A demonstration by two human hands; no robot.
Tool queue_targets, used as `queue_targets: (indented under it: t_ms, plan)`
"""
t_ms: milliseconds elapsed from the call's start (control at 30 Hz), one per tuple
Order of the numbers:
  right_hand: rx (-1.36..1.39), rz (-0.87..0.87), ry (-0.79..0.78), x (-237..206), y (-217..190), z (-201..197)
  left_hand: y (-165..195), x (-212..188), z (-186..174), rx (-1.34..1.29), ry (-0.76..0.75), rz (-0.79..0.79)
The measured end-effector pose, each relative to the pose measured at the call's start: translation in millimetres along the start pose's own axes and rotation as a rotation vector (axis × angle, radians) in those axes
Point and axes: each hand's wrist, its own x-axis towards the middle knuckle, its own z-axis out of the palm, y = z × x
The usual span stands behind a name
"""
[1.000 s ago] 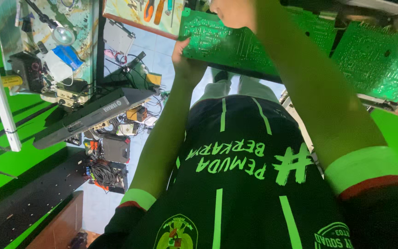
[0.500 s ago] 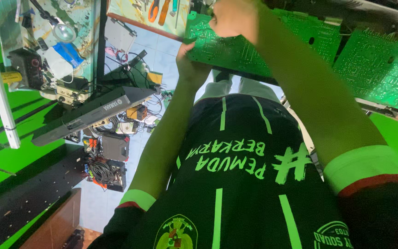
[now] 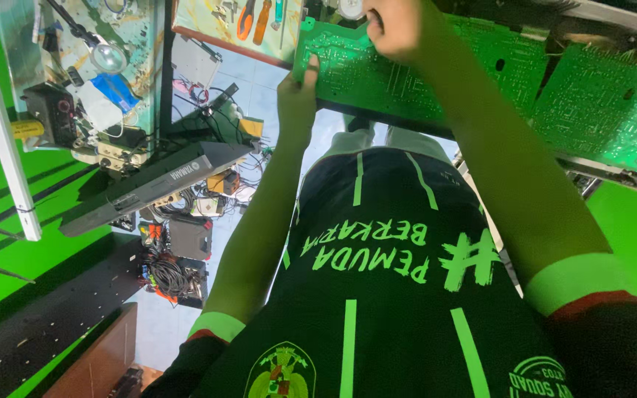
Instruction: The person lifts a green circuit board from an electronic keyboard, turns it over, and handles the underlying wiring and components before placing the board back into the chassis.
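Hands (image 3: 348,66) gripping green circuit board (image 3: 407,81), fingertips hidden

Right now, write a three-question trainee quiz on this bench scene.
1. True or false: the left hand grips the near edge of the long green circuit board.
2. Where does the right hand rest? A) on top of the board B) on the black keyboard C) on the orange-handled pliers
3. Fill in: the tangle of cables lies on the ____.

Key: 1 true; 2 A; 3 floor.
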Motion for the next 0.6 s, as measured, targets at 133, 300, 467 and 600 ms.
queue_targets:
  t_ms: [133, 300, 467, 600]
  plan:
    - [0.105, 0.03, 0.192, -20.9, 3.8, 9.2, 14.9, -10.9, -8.6, 0.73, 0.184, 0.439]
    - [0.004, 0.03, 0.249, -42.6, 10.6, 32.6, 38.0, -8.0, -10.4, 1.496, 0.512, 0.547]
    - [-0.031, 0.044, 0.291, -52.7, 5.0, 40.8, 53.9, 18.4, 27.5, 1.052, 0.127, 0.99]
    - [-0.067, -0.025, 0.21, -56.7, -1.6, 36.8, 57.5, 53.9, 69.8, 1.337, 0.028, 0.742]
